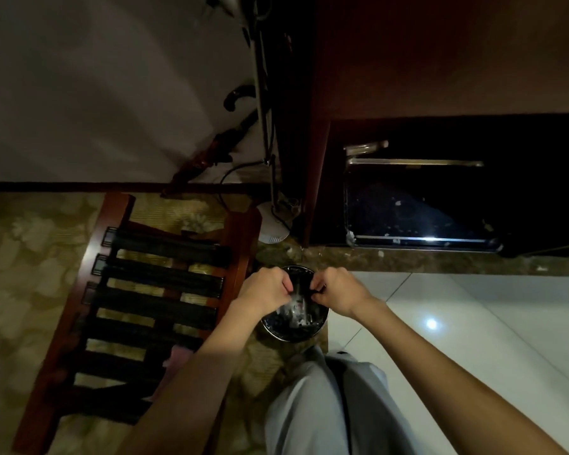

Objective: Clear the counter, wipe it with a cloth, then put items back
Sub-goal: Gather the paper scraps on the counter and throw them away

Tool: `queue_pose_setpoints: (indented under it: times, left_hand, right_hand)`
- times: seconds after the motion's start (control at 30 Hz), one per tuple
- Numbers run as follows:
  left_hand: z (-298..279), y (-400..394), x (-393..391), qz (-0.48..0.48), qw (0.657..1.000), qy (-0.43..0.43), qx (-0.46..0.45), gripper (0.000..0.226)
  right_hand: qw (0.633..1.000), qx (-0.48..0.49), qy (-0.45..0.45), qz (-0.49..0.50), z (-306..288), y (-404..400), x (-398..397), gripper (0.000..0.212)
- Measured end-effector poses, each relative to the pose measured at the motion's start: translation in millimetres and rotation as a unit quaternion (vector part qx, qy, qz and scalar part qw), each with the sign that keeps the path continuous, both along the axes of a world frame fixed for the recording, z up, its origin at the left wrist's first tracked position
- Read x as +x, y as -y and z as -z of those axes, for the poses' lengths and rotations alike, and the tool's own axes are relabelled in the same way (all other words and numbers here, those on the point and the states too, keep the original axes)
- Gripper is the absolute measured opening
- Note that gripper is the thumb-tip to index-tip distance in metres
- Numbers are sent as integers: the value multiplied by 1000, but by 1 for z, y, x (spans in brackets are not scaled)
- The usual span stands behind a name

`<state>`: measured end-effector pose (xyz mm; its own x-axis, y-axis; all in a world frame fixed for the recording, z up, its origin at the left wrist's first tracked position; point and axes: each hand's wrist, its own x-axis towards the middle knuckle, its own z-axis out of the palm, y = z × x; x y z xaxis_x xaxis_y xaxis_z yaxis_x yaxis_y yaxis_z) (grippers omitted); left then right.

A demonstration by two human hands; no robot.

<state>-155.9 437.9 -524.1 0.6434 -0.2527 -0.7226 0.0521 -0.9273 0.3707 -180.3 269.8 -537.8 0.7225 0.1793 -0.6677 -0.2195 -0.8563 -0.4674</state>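
A: Down by the person's grey-trousered knee [312, 405], what are both hands at?

B: The left hand [263, 290] and the right hand [339, 290] are curled at the mouth of a small round metal waste bin with a shiny rim [276, 333]. Each pinches a gathered edge of the thin black plastic liner [304, 285], with crumpled clear wrappers [296, 310] lying inside. The bin stands on the floor where patterned carpet meets pale glossy tile [473, 323].

A: How will that liner handle?

B: My guess is light, limp and slippery, and likely to tear if yanked. Taking it high at the bunched rim on two sides looks right; the load seems slight, so it should lift without strain.

A: And to the left?

B: A dark wooden luggage rack with black webbing straps [151, 280], just beside the bin.

A: Further off?

B: A brown stone ledge [440, 261], then a dark alcove holding a black tray with a bright metal edge [418, 218], flecked with pale crumbs. That surface probably needs the cloth. Near the wall, a white round lamp base [273, 228] and cables, too dim to make out.
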Motion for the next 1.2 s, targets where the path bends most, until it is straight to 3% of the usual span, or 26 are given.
queue_pose_setpoints:
  times: [0.47,0.7,0.9,1.2]
  left_hand:
    - [-306,12,21,151,981,116,-41,23]
    - [-437,38,32,230,948,209,-70,32]
    - [-498,63,43,253,922,278,-95,31]
    - [-539,124,64,276,908,298,-102,31]
  right_hand:
    - [979,-27,162,-117,-327,27,13,25]
    - [962,-47,250,-104,-468,62,1,25]
    - [954,-42,293,-52,-528,90,-6,21]
    - [951,-39,304,-34,-560,152,0,23]
